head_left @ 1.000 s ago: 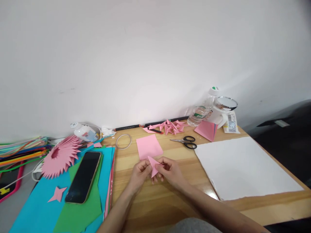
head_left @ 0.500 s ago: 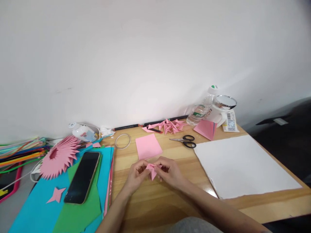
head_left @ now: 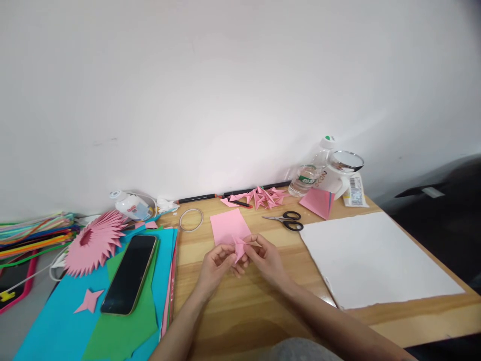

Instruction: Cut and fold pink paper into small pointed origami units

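A small folded pink paper piece [head_left: 239, 247] with pointed tips is pinched between both hands, above the wooden table. My left hand [head_left: 214, 267] grips its left side between thumb and fingers. From the right, my right hand [head_left: 266, 259] pinches the other side, with some fingers curled beneath. Just behind the hands lies a square stack of pink paper [head_left: 230, 224], its near edge partly covered by the fingers. Farther back sits a pile of folded pink star pieces [head_left: 267, 197]. Black-handled scissors [head_left: 287, 219] rest to the right of the stack.
At left, a phone [head_left: 130, 275] lies on green and blue paper, near a pink star [head_left: 89, 301] and a pleated pink paper ring [head_left: 93, 243]. A metal hoop [head_left: 191, 219] is behind. At right are a white board [head_left: 379, 260], water bottle [head_left: 302, 180] and mug [head_left: 334, 181].
Both hands have risen slightly away from me with the pink piece, which has turned so its points face differently. The fingers have shifted their hold on it.
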`<control>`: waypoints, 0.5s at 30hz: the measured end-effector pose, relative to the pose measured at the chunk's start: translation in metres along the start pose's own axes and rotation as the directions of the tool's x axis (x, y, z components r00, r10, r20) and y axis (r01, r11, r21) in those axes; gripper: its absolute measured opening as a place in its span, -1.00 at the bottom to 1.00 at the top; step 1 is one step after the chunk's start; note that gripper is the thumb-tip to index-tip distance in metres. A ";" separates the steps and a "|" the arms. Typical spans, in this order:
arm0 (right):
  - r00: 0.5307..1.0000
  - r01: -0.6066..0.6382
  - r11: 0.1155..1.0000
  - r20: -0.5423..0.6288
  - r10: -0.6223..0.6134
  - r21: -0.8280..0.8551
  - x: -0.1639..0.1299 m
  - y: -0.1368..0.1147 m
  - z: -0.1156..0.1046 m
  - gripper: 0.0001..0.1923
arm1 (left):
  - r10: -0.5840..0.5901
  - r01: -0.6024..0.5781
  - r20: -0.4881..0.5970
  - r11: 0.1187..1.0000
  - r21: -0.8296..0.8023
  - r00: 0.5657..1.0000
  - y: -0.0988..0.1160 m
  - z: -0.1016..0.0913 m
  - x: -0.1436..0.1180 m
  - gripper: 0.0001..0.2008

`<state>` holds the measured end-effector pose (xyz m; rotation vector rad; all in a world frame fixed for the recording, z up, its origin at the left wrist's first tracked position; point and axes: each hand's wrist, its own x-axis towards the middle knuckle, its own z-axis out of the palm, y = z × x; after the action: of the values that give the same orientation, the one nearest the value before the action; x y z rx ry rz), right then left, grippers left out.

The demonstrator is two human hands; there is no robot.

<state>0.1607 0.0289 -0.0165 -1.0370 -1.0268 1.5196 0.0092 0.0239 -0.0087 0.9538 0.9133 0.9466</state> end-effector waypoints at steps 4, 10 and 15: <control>0.998 0.050 0.996 -0.028 -0.052 -0.072 -0.001 0.001 -0.001 -0.68 | -0.004 0.005 -0.006 0.999 0.047 1.000 -0.001 0.001 0.001 -0.72; 0.995 0.092 0.991 -0.025 -0.095 -0.093 0.001 0.001 -0.004 -0.70 | -0.009 0.013 -0.053 0.998 0.068 0.999 0.008 0.006 -0.001 -0.73; 0.996 0.085 0.993 0.031 -0.082 -0.083 0.004 0.003 -0.006 -0.71 | -0.089 0.088 -0.038 0.996 -0.034 0.995 0.007 0.002 -0.001 -0.70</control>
<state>0.1651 0.0326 -0.0211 -1.0207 -1.1485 1.4369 0.0092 0.0247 -0.0015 0.8622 0.9635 0.9050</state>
